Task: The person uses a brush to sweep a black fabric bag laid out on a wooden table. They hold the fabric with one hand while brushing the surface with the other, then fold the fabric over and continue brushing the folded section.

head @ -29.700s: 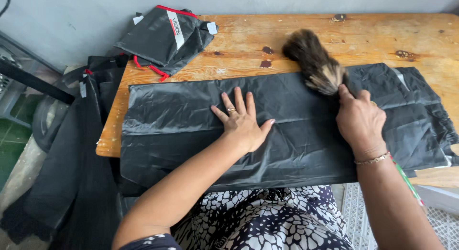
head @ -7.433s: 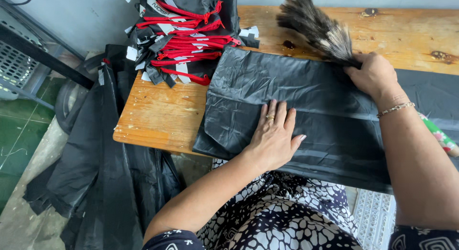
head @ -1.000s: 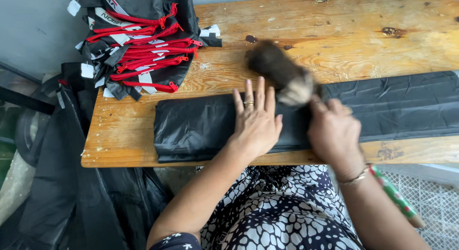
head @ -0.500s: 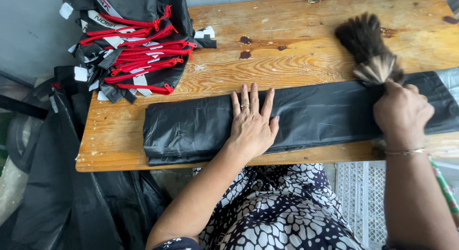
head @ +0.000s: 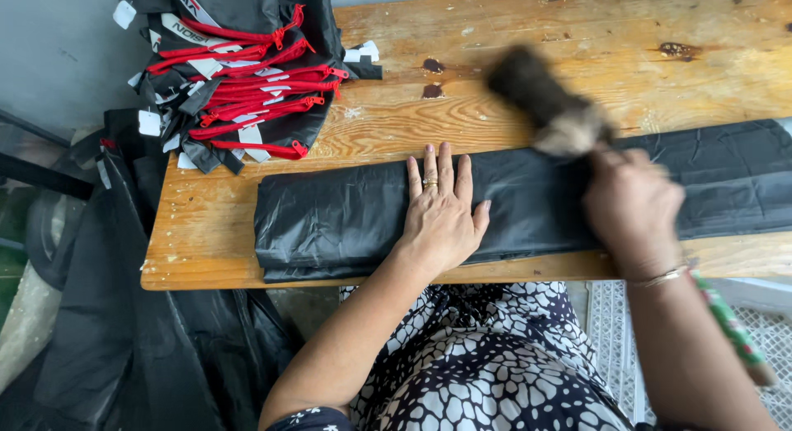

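A long folded strip of black plastic sheet [head: 330,221] lies along the near edge of a wooden table [head: 462,76]. My left hand [head: 441,212] presses flat on the strip, fingers spread, a ring on one finger. My right hand [head: 631,212], blurred by motion and wearing a bracelet, grips the handle of a feather duster [head: 540,101]. The duster's brown and pale head points up and left, over the strip's far edge, just right of my left hand.
A pile of black pouches with red zippers and white tags [head: 235,76] sits on the table's far left corner. More black material [head: 107,315] hangs and lies left of the table. A white grille [head: 763,324] shows at the lower right.
My right hand has swept the duster leftward along the strip, from the right end back toward my left hand. My left hand has stayed pressed on the plastic.
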